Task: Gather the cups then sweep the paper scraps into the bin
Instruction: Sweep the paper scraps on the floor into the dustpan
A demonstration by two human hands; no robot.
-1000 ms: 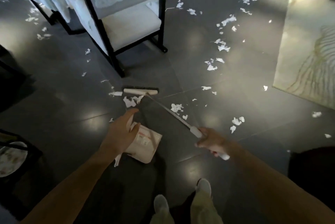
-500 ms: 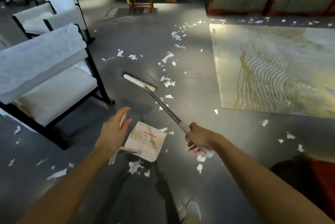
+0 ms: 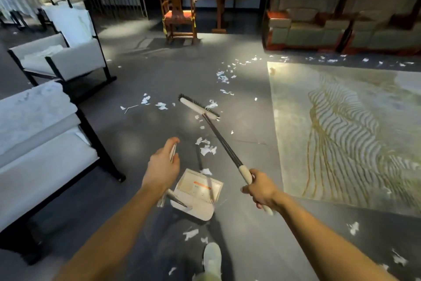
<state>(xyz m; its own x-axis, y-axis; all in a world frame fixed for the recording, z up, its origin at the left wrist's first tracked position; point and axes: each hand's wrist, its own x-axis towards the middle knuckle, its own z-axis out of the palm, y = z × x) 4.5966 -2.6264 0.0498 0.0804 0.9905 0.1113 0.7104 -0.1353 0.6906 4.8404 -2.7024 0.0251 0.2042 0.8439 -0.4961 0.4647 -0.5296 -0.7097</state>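
Right hand [image 3: 259, 192], lower centre-right of the frame: closed round the pale grip of the broom [image 3: 222, 141], whose head is placed at mid-frame among the litter. Left hand [image 3: 163, 166], lower centre: wrapped round the thin upright handle of the dustpan [image 3: 198, 196], which is held low, just beside the broom's shaft.

The paper scraps [image 3: 206, 149] are strewn from the pan's mouth towards the upper right, along the edge of the rug [image 3: 341, 132], and at the lower centre near a shoe [image 3: 211, 258].

Light paper could be scattered by too brisk a stroke, driven onto the rug, or swept past the pan's sides. Pieces lying behind the pan could be trodden on or overlooked.

Counted: two hands, one broom, one dustpan, one rug, one shoe. The scraps are too many to be counted. No cups and no bin are seen.
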